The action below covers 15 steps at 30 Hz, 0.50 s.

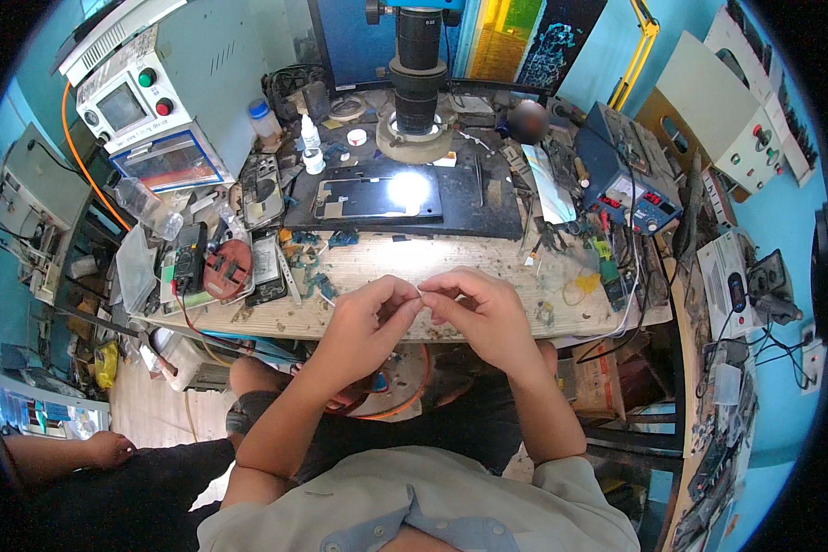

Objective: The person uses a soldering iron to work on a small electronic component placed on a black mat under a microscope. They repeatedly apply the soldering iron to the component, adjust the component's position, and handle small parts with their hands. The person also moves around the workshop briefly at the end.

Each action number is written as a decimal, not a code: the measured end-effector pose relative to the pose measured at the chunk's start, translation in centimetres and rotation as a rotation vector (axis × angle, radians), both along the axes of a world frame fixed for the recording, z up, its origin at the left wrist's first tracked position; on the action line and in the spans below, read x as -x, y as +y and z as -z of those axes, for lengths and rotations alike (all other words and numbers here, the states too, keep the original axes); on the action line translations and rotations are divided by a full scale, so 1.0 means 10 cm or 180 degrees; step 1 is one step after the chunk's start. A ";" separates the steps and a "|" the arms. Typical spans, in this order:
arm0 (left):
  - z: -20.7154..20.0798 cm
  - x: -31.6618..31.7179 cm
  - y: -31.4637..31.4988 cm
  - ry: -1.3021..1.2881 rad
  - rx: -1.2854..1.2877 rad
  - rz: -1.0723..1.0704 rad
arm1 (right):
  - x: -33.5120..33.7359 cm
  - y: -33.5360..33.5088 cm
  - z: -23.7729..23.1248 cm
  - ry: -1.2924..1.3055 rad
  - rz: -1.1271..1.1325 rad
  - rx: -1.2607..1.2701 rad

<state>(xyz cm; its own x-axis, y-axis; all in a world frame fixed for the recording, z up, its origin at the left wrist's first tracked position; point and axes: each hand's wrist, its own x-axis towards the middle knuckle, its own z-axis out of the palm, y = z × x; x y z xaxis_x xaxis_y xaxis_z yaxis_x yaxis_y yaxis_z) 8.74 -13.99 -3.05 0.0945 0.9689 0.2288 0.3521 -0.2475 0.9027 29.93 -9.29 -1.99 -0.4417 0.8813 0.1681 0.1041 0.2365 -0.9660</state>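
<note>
Over the front edge of the wooden desk, my left hand [370, 317] and my right hand [484, 315] meet at the fingertips. Both are closed in a pinch, thumbs against forefingers. A tiny pale thing seems to sit between them, too small to name. Beyond them, a dark, flat phone-like panel [377, 197] lies on a black mat [488, 207], with a bright round glare on its right half. Above it hangs a black microscope barrel [419, 69] with a ring light.
Tweezers [477, 179] lie on the mat's right side. Small bottles [311, 147] stand at its back left. A multimeter [189, 258] and a red round thing [227, 270] sit at the left, a blue power supply [630, 170] at the right. Another person's hand [110, 448] shows lower left.
</note>
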 end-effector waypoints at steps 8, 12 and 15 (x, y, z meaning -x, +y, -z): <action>0.01 -0.03 0.06 -0.0168 0.0208 -0.0173 | -0.02 0.06 0.17 0.0291 -0.0092 0.0612; 0.05 0.02 0.07 -0.0019 0.0114 -0.0053 | 0.00 0.05 0.18 0.0243 -0.0162 0.0623; 0.02 0.08 0.13 0.0384 -0.0462 -0.0015 | -0.04 0.05 0.14 0.0149 -0.0182 0.0586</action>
